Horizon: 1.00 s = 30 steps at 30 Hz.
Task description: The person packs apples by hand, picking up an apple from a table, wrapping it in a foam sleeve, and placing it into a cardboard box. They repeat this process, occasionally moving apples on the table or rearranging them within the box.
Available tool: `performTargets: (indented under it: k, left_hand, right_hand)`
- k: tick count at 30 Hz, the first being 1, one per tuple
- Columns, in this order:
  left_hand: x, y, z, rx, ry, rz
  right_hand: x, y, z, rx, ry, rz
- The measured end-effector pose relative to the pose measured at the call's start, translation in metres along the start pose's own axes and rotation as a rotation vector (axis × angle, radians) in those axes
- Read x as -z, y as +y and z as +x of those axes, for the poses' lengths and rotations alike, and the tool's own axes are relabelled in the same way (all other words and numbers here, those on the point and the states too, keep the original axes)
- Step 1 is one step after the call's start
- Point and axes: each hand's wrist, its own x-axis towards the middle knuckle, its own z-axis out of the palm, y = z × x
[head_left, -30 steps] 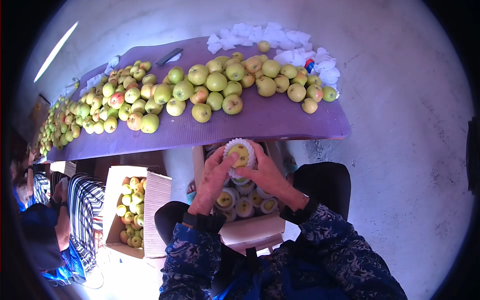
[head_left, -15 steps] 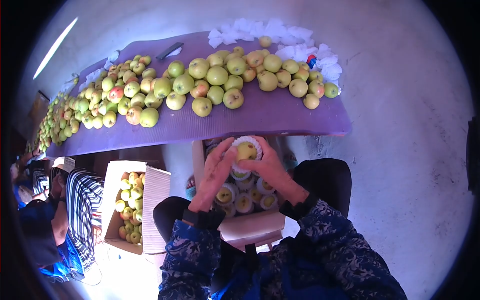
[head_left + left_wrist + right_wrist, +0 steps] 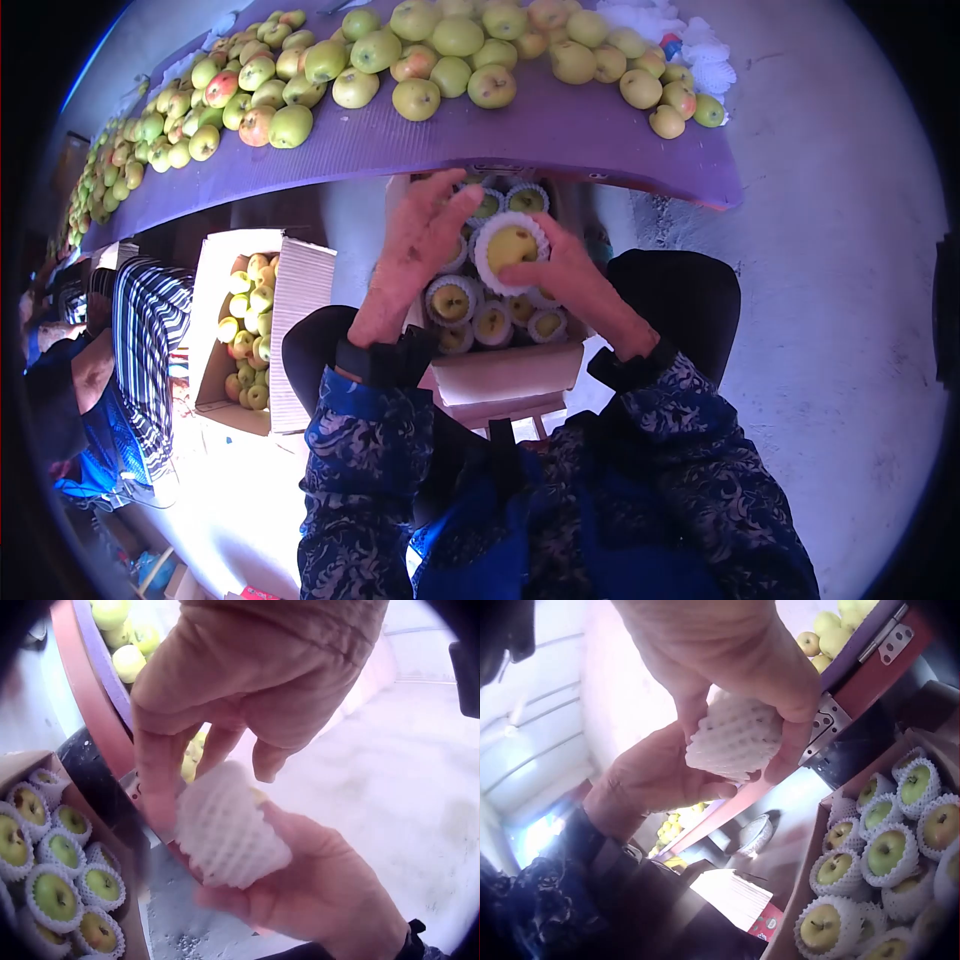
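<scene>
My right hand (image 3: 575,285) grips a yellow-green apple (image 3: 513,243) wrapped in a white foam net (image 3: 735,736), with the thumb across its near side. To its left, my left hand (image 3: 415,245) is apart from the apple in the head view, its fingers loosely bent and holding nothing. In the left wrist view its fingertips hang right by the net. Under both hands stands a cardboard box (image 3: 510,372) of apples in foam nets, such as one netted apple (image 3: 54,895) near the box wall. Part of the box's contents is hidden by the hands.
A purple-topped table (image 3: 330,158) ahead bears many loose apples (image 3: 458,35) and a heap of white foam nets (image 3: 708,68). Left of my knees, another open carton (image 3: 305,340) holds unwrapped apples. A person in a striped garment (image 3: 150,320) sits at the far left.
My left hand has come off the wrapped apple and moved left; earlier both hands held it. The right hand keeps it, and the head view has tilted downward, showing more of the box.
</scene>
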Motion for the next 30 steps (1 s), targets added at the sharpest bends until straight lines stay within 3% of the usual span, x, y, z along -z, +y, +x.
performTargets:
  k: [2, 5, 10, 14, 16, 18, 21, 24, 30]
  left_hand:
    - [0.006, 0.001, 0.005, -0.007, 0.117, -0.136]
    - [0.008, 0.003, 0.006, -0.007, 0.115, -0.132]
    - [0.01, 0.001, -0.001, 0.065, -0.205, 0.098]
    - [0.019, -0.021, -0.026, 0.02, -0.558, 0.442]
    - [0.003, -0.054, -0.044, 0.203, -0.656, 0.632]
    - [-0.008, -0.091, -0.068, 0.125, -0.611, 0.781]
    - [-0.029, -0.105, -0.082, 0.125, -0.543, 0.961]
    - [-0.04, -0.119, -0.085, 0.083, -0.384, 0.962]
    - [-0.052, -0.15, -0.081, -0.154, -0.259, 1.065]
  right_hand:
    - [-0.003, 0.019, -0.008, -0.115, -0.125, -0.034]
    - [-0.01, 0.048, -0.019, -0.375, -0.374, -0.026]
    - [-0.02, 0.103, -0.005, -0.625, -0.491, 0.194]
    - [-0.02, 0.122, 0.022, -0.776, -0.496, 0.036]
    - [-0.019, 0.123, 0.024, -0.786, -0.463, -0.069]
    - [-0.018, 0.132, 0.025, -0.759, -0.445, -0.083]
    - [-0.018, 0.14, 0.026, -0.741, -0.464, -0.08]
    - [-0.019, 0.147, 0.028, -0.72, -0.468, -0.058]
    - [-0.02, 0.146, 0.026, -0.64, -0.51, 0.01]
